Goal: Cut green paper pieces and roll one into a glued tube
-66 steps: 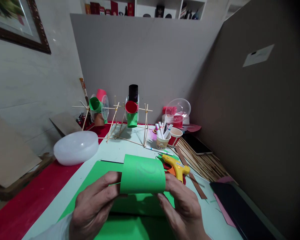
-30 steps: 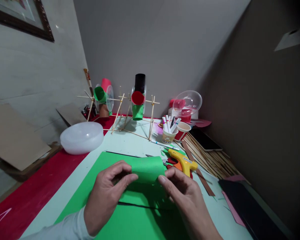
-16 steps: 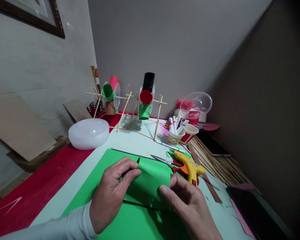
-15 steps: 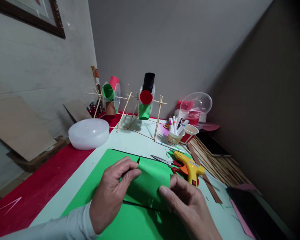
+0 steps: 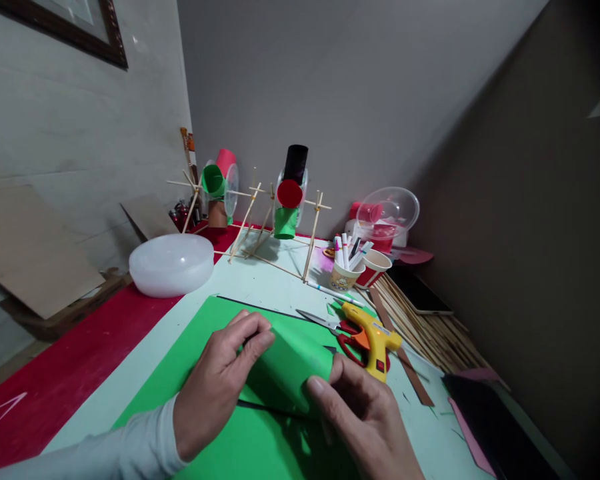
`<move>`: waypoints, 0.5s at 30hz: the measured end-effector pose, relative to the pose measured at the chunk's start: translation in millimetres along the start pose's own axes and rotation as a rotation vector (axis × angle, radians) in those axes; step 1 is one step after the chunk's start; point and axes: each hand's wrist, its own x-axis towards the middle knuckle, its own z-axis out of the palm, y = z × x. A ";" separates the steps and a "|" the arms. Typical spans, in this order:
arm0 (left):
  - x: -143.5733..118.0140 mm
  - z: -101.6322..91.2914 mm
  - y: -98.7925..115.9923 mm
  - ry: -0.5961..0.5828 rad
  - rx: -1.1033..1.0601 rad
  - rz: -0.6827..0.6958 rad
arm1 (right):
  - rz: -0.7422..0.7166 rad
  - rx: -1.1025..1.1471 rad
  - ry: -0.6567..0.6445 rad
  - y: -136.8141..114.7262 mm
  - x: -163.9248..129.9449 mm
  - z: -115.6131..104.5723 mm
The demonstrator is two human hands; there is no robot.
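A curved piece of green paper is raised between my two hands over a larger flat green sheet. My left hand pinches its left end between thumb and fingers. At the other end, my right hand grips the paper's edge, thumb in front and fingers behind. Scissors with red handles lie just beyond, blades pointing left. Beside them rests a yellow glue gun, close to my right hand. Dark strips show along the far edge of the green sheet and below the held piece.
Stick frames carry wheels with coloured paper tubes, among them a black tube. White plastic bowls stand at left. A cup of markers, a red cup, wooden sticks and a black sheet lie right.
The green paper has tilted and its curve has changed shape between my hands. Both hands keep their pinch. The whole view has shifted slightly.
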 end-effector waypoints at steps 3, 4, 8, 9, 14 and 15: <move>3.9 -3.6 2.5 -0.059 -0.047 -0.035 | 0.088 0.102 0.000 -2.5 0.2 2.5; 5.4 -4.9 2.8 -0.077 -0.059 -0.044 | 0.120 0.140 -0.011 -2.0 0.7 3.1; 13.0 -9.8 2.1 -0.096 -0.053 -0.032 | 0.184 0.221 -0.089 1.3 2.0 4.7; 15.3 -11.2 1.8 -0.101 -0.053 -0.032 | 0.189 0.225 -0.107 0.8 1.2 5.0; 28.1 -19.9 0.7 -0.204 -0.076 -0.094 | 0.145 0.020 -0.069 -12.1 -7.9 1.2; 30.0 -21.5 1.0 -0.244 -0.082 -0.110 | 0.093 -0.039 -0.017 -14.6 -9.2 -0.8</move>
